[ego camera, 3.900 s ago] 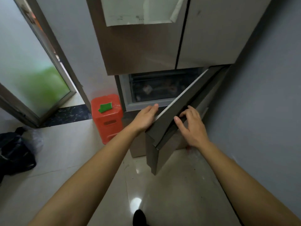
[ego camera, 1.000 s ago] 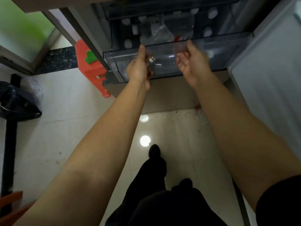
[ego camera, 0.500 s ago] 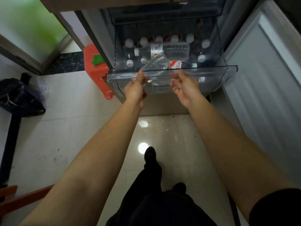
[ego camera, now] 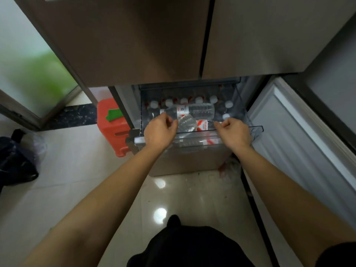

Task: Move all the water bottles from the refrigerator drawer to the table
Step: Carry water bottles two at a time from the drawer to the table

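Clear fridge drawer point(ego camera: 257, 128), frame centre, holds water bottles point(ego camera: 194, 110) (two lying across upright ones). Left hand point(ego camera: 160, 130) & right hand point(ego camera: 234, 132) over its front rim, fingers curled; can't tell if gripping.

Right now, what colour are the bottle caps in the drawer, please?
The bottle caps are white; head view.

Nothing is showing legibly. 2 water bottles point(ego camera: 200, 111) lying on their sides inside the refrigerator drawer point(ego camera: 257, 129) are carrying red-and-white labels point(ego camera: 182, 111), but the print is coming out too blurred to read.
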